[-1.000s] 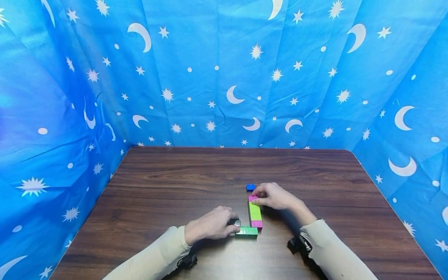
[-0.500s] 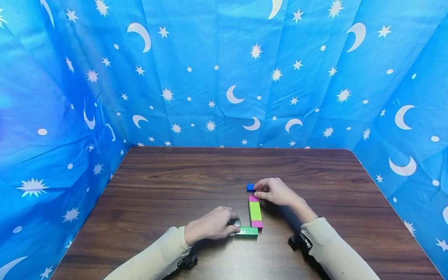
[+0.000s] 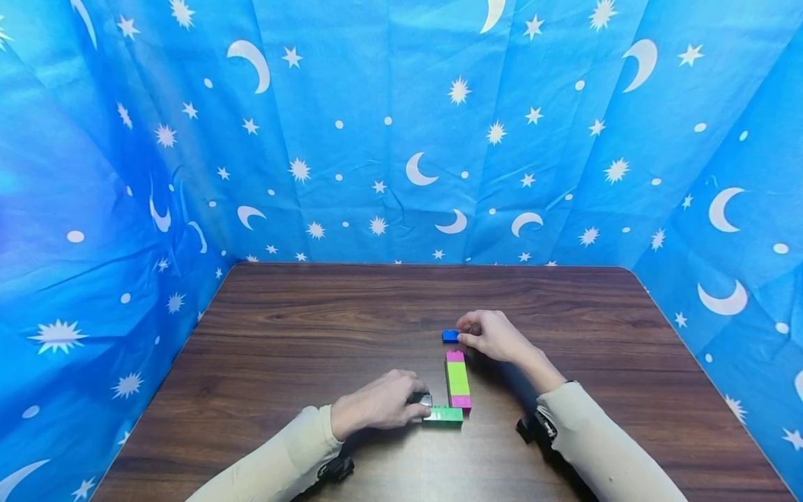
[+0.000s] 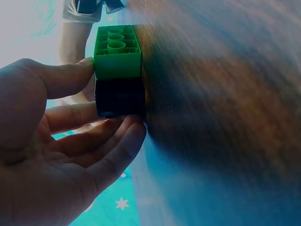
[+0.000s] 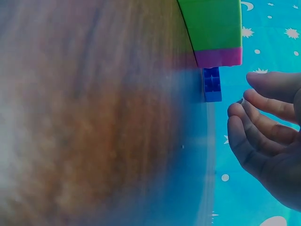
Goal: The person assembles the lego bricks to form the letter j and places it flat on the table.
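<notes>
My left hand [image 3: 384,399] pinches a green toy brick [image 3: 444,416] together with a black brick [image 3: 425,400] right behind it. The left wrist view shows the thumb against the green brick [image 4: 117,66] and fingers on the black brick [image 4: 120,97]; the green brick's hollow underside faces sideways. A blue brick [image 3: 449,336] lies farther back on the table. Beside its right end is my right hand [image 3: 498,338], fingers loosely bent. In the right wrist view a gap shows between those fingertips and the blue brick [image 5: 212,84].
A joined row of bricks [image 3: 458,378], lime in the middle with pink ends, stands between the blue brick and the green one. The brown wood-grain table [image 3: 301,314] meets a blue curtain [image 3: 376,188] with moons and stars at its back and sides.
My right hand has left the far pink end of the brick row and moved away from me to the blue brick's side. My left hand and the bricks stay in place.
</notes>
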A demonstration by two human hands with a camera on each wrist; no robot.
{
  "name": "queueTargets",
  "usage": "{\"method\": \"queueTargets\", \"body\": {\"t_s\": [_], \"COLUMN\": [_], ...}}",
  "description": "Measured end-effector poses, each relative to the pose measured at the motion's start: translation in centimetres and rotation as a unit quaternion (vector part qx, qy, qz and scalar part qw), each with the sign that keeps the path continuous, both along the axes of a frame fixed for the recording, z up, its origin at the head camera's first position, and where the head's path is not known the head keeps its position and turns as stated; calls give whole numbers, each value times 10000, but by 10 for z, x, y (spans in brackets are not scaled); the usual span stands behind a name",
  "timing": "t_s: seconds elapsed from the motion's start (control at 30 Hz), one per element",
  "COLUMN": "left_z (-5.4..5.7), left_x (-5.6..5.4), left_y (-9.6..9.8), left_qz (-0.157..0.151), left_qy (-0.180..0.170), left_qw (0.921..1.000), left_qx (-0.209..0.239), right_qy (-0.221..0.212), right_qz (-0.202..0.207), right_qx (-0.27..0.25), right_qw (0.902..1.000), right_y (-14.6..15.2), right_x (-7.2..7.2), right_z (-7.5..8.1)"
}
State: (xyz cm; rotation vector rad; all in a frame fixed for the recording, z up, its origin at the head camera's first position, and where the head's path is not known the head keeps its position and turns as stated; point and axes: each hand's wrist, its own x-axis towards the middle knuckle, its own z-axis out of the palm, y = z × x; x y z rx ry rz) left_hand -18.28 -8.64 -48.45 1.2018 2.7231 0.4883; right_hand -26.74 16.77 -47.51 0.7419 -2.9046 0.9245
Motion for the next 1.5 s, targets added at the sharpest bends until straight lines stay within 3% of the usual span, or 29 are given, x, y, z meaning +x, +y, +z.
{"method": "queueTargets", "body": {"t_s": [0.43, 1.13, 1.5], "left_z": [1, 2, 2], "left_x": [0, 1, 1], "left_y": [-1, -3, -3], "left_qz": [14, 32, 39], "left_qy": [-68, -7, -74], "left_qw": [10000, 10000, 9999], "left_qx": [54, 31, 92], "right_qy": [259, -91, -117], "right_qz": [30, -10, 101], "right_qx": [327, 986, 1012], "right_qw": [9991, 9951, 9947], "right_y": [-7, -16, -17], "right_x": [-6, -12, -14], "right_z": [2, 5, 3]}}
